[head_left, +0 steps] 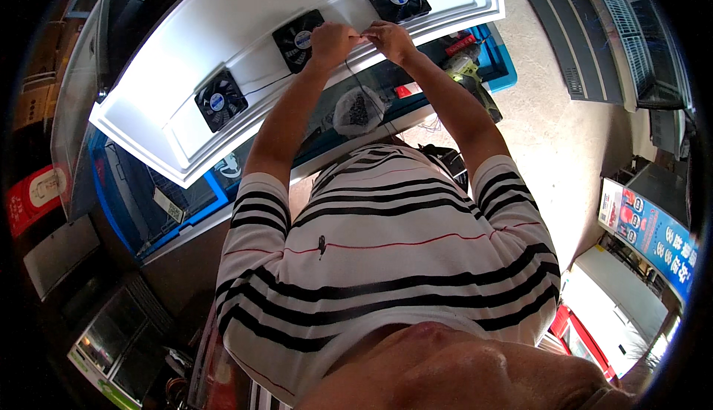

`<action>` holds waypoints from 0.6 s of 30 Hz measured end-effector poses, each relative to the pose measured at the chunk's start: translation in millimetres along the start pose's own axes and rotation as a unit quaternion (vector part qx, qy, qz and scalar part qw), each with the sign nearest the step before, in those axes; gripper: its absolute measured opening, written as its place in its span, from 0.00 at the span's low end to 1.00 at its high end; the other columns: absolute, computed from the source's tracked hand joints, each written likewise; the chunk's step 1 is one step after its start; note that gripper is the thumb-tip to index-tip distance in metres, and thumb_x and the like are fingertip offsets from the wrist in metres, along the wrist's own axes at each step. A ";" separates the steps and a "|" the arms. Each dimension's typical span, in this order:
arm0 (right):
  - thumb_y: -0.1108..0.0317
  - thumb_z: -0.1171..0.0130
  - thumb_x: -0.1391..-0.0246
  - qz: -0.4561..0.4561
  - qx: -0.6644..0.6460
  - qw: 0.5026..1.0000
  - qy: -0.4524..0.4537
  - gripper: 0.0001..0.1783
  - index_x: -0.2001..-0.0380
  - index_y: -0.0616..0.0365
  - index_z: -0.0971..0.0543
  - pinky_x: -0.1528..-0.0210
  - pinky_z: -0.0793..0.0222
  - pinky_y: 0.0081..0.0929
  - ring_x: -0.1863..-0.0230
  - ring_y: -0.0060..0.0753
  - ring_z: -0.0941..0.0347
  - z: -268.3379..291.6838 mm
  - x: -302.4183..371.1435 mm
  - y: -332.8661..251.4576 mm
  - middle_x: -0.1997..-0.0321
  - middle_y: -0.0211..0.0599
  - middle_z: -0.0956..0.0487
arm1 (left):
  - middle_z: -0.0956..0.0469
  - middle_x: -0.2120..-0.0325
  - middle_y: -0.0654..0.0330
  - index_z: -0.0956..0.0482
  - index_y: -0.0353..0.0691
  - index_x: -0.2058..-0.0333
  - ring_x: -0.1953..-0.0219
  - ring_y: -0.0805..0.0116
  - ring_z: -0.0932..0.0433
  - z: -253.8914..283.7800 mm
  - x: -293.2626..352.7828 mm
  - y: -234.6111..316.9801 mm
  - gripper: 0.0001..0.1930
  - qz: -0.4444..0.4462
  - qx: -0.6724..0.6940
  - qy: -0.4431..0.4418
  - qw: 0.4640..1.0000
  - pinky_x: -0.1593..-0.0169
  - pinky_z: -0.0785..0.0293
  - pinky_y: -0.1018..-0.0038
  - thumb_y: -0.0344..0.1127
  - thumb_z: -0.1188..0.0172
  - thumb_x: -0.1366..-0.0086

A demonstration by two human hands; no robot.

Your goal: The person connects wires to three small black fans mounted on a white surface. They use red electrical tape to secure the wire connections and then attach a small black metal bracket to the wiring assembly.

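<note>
A long white panel (pixel 215 38) with a raised rim lies across in front of me, with three black square fans on it. The left fan (pixel 220 101) has a thin wire (pixel 269 84) running right toward the middle fan (pixel 288 38). My left hand (pixel 332 44) is closed in a pinch beside the middle fan. Just below the right fan (pixel 386 10), my right hand (pixel 393 41) is pinched too. Their fingertips meet over the panel's near rim, on what looks like a thin wire, mostly hidden by the fingers. A dark cable (pixel 356 77) hangs from there toward me.
Under the panel stands a blue-framed glass-topped case (pixel 223 196). A clear plastic bag of small dark pieces (pixel 359 111) and a green power tool (pixel 464 68) rest on it. Pale floor (pixel 546 135) lies to the right, beside grey panels (pixel 568 31) and a blue printed box (pixel 653 224).
</note>
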State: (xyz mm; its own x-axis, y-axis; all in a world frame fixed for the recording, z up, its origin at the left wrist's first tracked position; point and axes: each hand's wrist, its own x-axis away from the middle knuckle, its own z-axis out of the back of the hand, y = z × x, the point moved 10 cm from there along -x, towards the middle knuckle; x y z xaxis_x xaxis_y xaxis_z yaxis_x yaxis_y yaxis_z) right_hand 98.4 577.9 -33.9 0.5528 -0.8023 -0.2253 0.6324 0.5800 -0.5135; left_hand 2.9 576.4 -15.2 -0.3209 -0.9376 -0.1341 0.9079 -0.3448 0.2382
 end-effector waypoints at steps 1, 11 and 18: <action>0.69 0.45 0.50 -0.004 0.008 1.000 -0.001 0.11 0.62 0.51 0.20 0.58 0.27 0.35 0.57 0.40 0.25 -1.0 0.0 1.6 0.60 0.34 0.22 | 0.20 0.75 0.59 0.15 0.52 0.72 0.68 0.56 0.21 -1.4 1.4 -0.2 0.10 -0.004 0.003 0.016 1.000 0.65 0.29 0.60 0.47 0.36 0.49; 0.66 0.47 0.49 -0.028 0.033 0.999 -0.017 0.11 0.62 0.50 0.20 0.54 0.28 0.37 0.54 0.42 0.26 -9.6 -2.2 11.9 0.57 0.34 0.22 | 0.23 0.80 0.57 0.17 0.50 0.75 0.71 0.57 0.24 -5.5 5.5 15.6 0.04 -0.089 -0.087 0.042 0.991 0.67 0.35 0.59 0.39 0.39 0.48; 0.67 0.44 0.45 0.022 0.070 0.995 0.070 0.13 0.55 0.49 0.23 0.56 0.26 0.34 0.55 0.42 0.25 25.2 17.0 0.8 0.54 0.37 0.23 | 0.22 0.78 0.59 0.17 0.54 0.73 0.70 0.57 0.23 -21.3 11.0 1.3 0.06 -0.040 -0.088 0.034 0.995 0.64 0.34 0.60 0.44 0.40 0.46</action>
State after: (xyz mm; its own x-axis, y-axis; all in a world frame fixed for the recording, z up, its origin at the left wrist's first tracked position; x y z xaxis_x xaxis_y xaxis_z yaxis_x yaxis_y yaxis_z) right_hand 122.0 568.3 -17.3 0.5068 -0.7823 -0.3622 0.6840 0.6206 -0.3833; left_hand 6.3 566.6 -36.9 -0.3801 -0.9002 -0.2125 0.9153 -0.3992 0.0538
